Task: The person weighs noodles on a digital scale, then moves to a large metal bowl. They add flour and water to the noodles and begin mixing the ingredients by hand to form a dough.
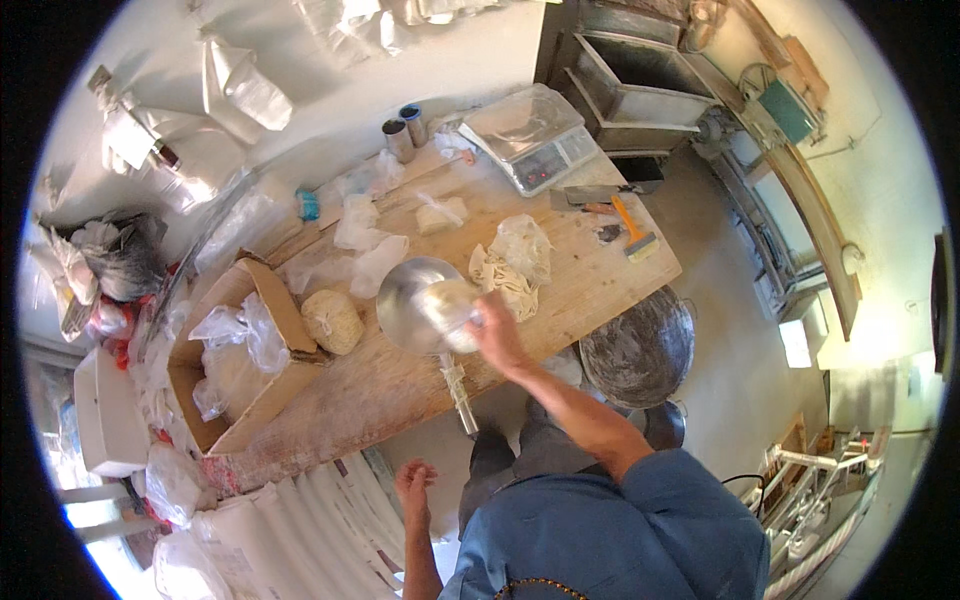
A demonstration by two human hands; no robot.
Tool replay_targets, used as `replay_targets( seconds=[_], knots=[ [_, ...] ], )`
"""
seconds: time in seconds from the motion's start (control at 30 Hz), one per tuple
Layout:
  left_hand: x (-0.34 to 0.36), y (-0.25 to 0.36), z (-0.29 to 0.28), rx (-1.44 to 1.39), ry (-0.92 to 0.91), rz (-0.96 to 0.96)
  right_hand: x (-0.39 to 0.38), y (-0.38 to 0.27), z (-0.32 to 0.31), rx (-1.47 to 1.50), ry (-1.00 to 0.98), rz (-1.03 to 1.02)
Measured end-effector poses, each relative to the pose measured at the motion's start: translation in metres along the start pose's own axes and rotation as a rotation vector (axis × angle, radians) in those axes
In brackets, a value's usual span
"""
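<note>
The right grip [495, 335] is closed, fingers bent round the near edge of a pale blurred thing [448, 303] over a metal bowl [397, 318]; motion hides what that thing is. The left grip [415, 482] hangs below and left of the bowl, clear of the surface [595, 292], fingers loosely curled, nothing visible in it. The bowl's handle [458, 395], wrapped partway in cord, juts from it toward the person, past the near edge.

Just right of the bowl lie pale strips [508, 290], with a clear bag [522, 248] against their far side. Near the bowl's left is a pale bagged lump [333, 322]; farther left, a cardboard box [290, 388] holds plastic bags [238, 330]. Beyond the bowl sits a small wrapped bundle [441, 214], and farther off a scale [530, 135] and two cans [398, 142]. Well to the bowl's right lies an orange-handled brush [633, 230]; a dark round tub [640, 345] stands right of it, below the surface.
</note>
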State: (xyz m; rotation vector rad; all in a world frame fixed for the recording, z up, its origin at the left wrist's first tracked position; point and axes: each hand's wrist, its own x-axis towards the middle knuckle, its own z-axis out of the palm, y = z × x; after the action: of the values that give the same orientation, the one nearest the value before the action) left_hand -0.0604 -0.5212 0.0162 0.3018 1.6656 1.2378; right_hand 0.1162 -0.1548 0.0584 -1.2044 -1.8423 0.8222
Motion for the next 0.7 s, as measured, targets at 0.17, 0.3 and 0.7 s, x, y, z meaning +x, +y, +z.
replay_targets(
  seconds=[0.17,0.3,0.7],
  knots=[
    [0.04,0.055,-0.002,0.026,-0.023,0.092,-0.011,0.008,0.058,0.007,-0.106,0.041],
    [0.046,0.075,0.015,0.032,0.017,0.127,0.046,0.09,-0.007,-0.283,0.231,0.063],
    [0.107,0.11,0.269,-0.003,-0.147,0.119,0.249,0.207,-0.087,-0.059,0.099,0.001]
  ],
)
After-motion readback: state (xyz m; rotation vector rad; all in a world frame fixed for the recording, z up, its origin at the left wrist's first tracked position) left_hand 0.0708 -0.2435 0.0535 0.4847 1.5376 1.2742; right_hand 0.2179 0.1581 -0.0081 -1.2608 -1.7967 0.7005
